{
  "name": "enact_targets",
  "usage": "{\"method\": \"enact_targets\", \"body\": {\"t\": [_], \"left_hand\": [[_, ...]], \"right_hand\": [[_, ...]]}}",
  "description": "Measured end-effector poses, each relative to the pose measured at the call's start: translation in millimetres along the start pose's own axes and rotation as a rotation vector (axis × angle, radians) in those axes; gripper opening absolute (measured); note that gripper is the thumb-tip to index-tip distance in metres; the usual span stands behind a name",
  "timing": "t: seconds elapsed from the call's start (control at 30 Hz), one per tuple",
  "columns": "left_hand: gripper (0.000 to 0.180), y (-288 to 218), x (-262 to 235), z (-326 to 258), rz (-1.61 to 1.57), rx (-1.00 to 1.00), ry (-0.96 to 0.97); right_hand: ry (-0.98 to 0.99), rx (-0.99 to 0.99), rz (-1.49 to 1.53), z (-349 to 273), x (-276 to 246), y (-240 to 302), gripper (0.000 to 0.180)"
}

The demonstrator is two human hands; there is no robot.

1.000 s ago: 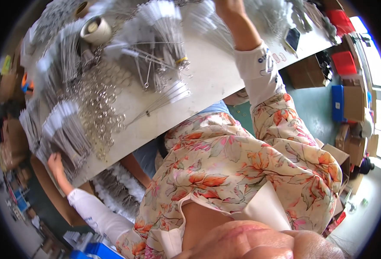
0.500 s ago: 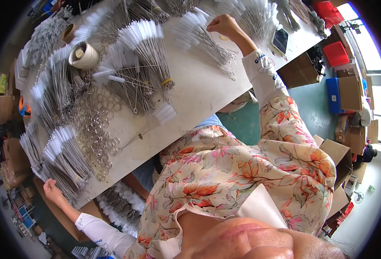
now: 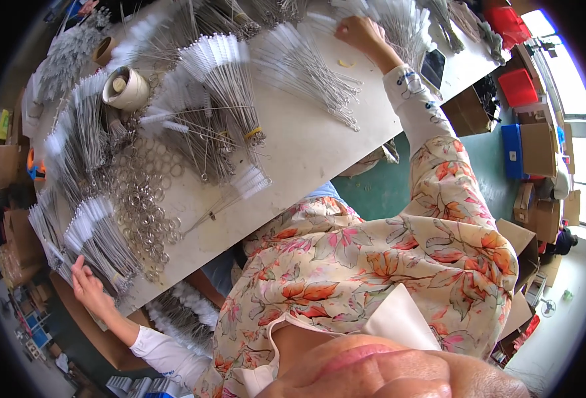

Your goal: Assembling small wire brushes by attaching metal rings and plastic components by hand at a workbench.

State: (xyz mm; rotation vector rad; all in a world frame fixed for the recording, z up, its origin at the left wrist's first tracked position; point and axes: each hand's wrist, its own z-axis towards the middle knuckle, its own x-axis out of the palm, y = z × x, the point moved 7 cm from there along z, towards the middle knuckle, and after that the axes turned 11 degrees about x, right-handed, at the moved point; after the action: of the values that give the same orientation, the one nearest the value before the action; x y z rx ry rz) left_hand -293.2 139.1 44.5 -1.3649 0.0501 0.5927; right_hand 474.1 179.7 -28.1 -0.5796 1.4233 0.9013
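Reaching right hand (image 3: 361,31), grip unclear, among far-edge brushes (image 3: 306,63); left hand (image 3: 86,282) clutching near-edge bundle (image 3: 100,242).

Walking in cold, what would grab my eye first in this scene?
Fans of white-tipped wire brushes cover the long pale table, with a heap of metal rings at its near left. The right hand reaches into brushes at the far end, and the left hand rests on a bundle at the near-left edge.

White-tipped wire brushes (image 3: 220,86), silver rings (image 3: 140,205), white table (image 3: 306,152), floral blouse (image 3: 386,265), red bin (image 3: 520,86).
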Motion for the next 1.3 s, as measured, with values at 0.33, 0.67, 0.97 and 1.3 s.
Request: {"method": "enact_targets", "body": {"t": [0.33,0.67,0.97,1.3], "left_hand": [[0.033,-22,56,-38,-0.439,-0.001,0.11],[0.027,-164,256,-147,-0.557,0.517,0.578],[0.005,-173,224,-141,-0.402,0.559,0.321],[0.07,-165,191,-143,-0.24,1.062,0.244]], "right_hand": [[-0.496,0.103,0.206,-8,-99,-58,0.017],[0.903,-0.626,1.837,-229,-89,211,0.024],[0.644,-0.474,1.431,-248,-62,206,0.031],[0.786,-0.586,1.04,-254,-74,211,0.014]]}}
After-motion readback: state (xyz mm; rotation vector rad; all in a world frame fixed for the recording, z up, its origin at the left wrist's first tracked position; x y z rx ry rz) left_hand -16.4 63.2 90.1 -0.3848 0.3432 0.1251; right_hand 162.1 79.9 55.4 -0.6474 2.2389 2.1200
